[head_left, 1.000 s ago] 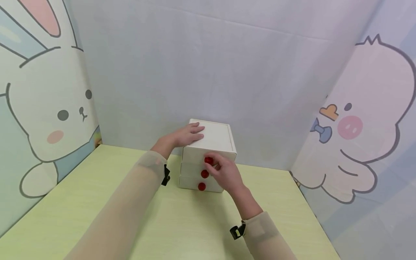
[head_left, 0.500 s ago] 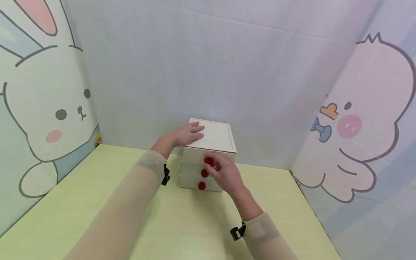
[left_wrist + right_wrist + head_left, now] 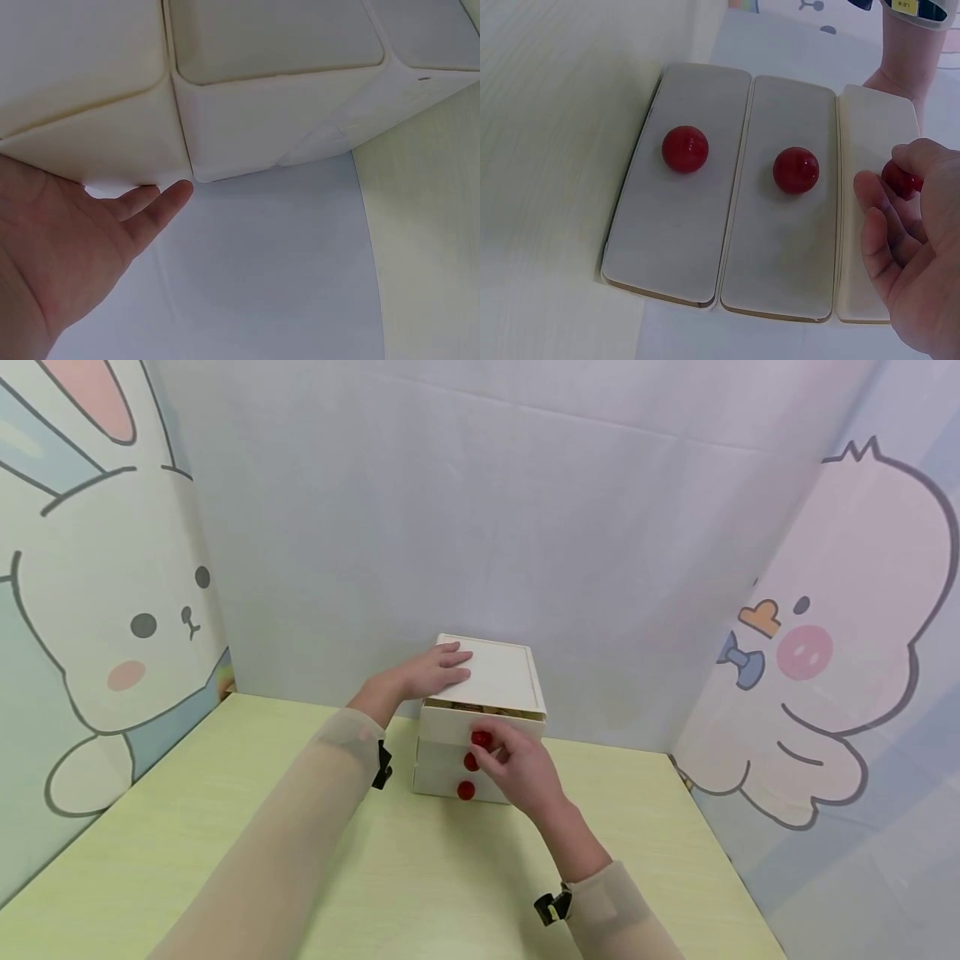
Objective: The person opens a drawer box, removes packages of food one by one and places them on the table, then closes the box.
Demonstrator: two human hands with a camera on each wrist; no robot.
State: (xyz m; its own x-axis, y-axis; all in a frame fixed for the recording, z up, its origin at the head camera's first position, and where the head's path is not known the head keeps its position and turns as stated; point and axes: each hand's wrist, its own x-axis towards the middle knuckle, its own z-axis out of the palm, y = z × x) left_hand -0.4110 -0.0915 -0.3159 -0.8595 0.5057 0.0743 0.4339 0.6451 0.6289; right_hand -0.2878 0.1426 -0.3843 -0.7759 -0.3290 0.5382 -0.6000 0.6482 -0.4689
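Drawers point(image 3: 435, 779), three in a stack, faced forward in a white cabinet point(image 3: 498, 672) just below the centre of the head view, on a yellow-green table point(image 3: 405, 893). At the top drawer point(image 3: 442, 722), the right hand point(image 3: 521, 768) pinched the red knob point(image 3: 482, 739) between thumb and fingers; that drawer stood slightly out, with a narrow gap above its front. Two more red knobs point(image 3: 466, 790) sat lower down. The left hand point(image 3: 431, 674) rested, fingers extended, on the cabinet's top at its left edge. A rabbit figure point(image 3: 97, 610) filled the frame's left side.
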